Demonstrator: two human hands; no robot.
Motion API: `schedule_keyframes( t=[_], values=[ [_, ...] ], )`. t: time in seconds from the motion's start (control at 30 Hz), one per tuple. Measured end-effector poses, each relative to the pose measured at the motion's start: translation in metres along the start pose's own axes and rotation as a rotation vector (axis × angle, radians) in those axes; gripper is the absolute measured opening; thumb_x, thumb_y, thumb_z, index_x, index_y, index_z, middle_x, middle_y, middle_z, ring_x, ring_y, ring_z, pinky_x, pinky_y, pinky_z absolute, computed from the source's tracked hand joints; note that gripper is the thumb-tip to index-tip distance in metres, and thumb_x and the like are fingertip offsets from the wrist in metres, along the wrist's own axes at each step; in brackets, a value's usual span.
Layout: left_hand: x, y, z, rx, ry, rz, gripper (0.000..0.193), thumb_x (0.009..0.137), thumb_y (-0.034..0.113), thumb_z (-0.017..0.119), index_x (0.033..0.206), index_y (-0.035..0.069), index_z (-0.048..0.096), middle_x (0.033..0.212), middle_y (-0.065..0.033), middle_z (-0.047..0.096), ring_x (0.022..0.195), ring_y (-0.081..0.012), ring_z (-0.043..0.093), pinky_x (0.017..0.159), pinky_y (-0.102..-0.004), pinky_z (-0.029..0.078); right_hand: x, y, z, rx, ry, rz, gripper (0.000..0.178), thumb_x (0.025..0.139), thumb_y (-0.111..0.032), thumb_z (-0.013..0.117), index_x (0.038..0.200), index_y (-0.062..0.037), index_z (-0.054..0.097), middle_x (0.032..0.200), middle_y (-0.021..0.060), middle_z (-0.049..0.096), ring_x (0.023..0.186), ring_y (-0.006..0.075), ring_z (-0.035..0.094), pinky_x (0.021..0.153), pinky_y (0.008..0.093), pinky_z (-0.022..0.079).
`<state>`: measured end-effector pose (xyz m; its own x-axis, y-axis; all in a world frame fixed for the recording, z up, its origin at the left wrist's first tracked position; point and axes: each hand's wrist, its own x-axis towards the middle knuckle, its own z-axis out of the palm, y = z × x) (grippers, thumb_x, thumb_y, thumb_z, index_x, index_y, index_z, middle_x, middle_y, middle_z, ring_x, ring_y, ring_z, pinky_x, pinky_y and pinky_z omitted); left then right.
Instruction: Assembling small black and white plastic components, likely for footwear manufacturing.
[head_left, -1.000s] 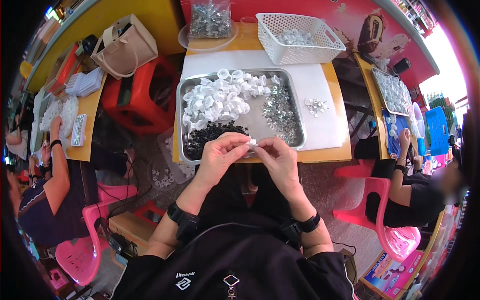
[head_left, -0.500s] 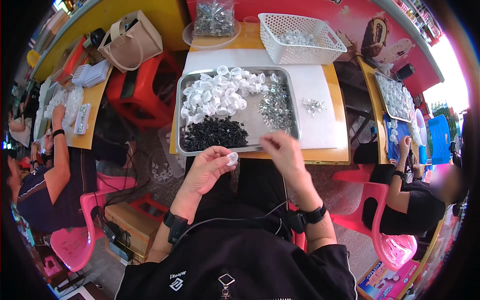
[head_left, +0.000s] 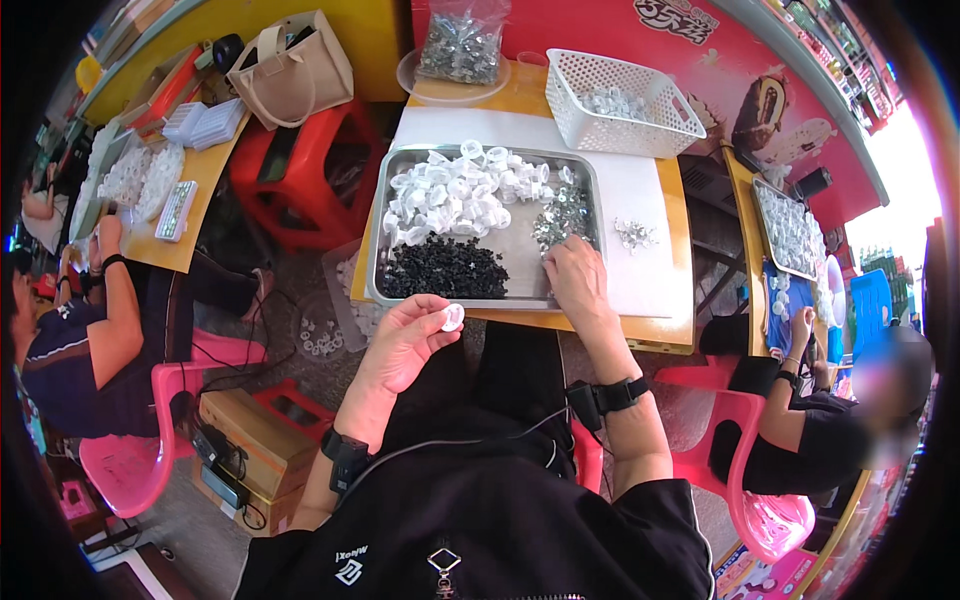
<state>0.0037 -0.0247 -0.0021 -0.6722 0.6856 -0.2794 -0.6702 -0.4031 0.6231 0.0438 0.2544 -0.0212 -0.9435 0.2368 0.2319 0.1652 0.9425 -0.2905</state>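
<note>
My left hand (head_left: 413,338) pinches a small round white plastic part (head_left: 453,317) between thumb and fingertips, just off the tray's near edge. Over the right side of the steel tray (head_left: 522,265), my right hand (head_left: 577,280) reaches down with its fingers drawn together at the near end of a heap of small shiny metal pieces (head_left: 562,222); what lies in the fingertips is hidden. White cup-like plastic parts (head_left: 445,195) fill the tray's far left. Small black parts (head_left: 440,270) form a pile at the near left.
Loose metal pieces (head_left: 634,234) lie on a white sheet (head_left: 640,285) right of the tray. Behind stand a white basket (head_left: 615,130) and a clear bag of metal pieces (head_left: 460,50). A red stool (head_left: 285,180) is at left. Co-workers sit left (head_left: 90,350) and right (head_left: 800,425).
My right hand has moved forward from the tray's near edge to the metal pieces. The left hand keeps the white part, now turned with its round face showing. The whole view has shifted slightly.
</note>
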Motion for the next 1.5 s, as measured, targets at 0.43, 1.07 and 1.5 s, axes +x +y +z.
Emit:
schedule_keyframes(
  t=[0.43,1.07,1.5],
  values=[
    [0.023,0.015,0.023,-0.100,-0.020,-0.094,0.019,0.091,0.013,0.063,0.108,0.006,0.060,0.097,-0.0095,0.067,0.087,-0.0210,0.068,0.073,-0.0303,0.058,-0.011,-0.033,-0.037,1.512,-0.240,0.487,0.005,0.088,-0.005,0.064,0.092,-0.0013,0.063,0.088,0.0105,0.068,0.074,0.0122,0.065,0.063,0.0218,0.050],
    [0.022,0.008,0.025,-0.197,-0.009,-0.105,0.020,0.094,0.009,0.057,0.112,0.002,0.058,0.105,-0.0116,0.066,0.095,-0.0237,0.067,0.083,-0.0322,0.058,-0.019,-0.094,-0.058,1.367,-0.199,0.214,0.012,0.091,-0.005,0.061,0.099,0.0032,0.064,0.099,0.0094,0.066,0.081,0.0134,0.066,0.074,0.0263,0.055],
    [0.024,0.002,0.022,-0.149,0.014,-0.061,0.017,0.091,0.007,0.062,0.107,0.002,0.062,0.103,-0.0092,0.066,0.098,-0.0187,0.065,0.091,-0.0338,0.055,-0.020,-0.096,-0.055,0.746,0.013,-0.045,0.014,0.077,-0.004,0.073,0.091,-0.0051,0.070,0.094,0.0071,0.058,0.089,0.0206,0.060,0.076,0.0307,0.049]
  ],
)
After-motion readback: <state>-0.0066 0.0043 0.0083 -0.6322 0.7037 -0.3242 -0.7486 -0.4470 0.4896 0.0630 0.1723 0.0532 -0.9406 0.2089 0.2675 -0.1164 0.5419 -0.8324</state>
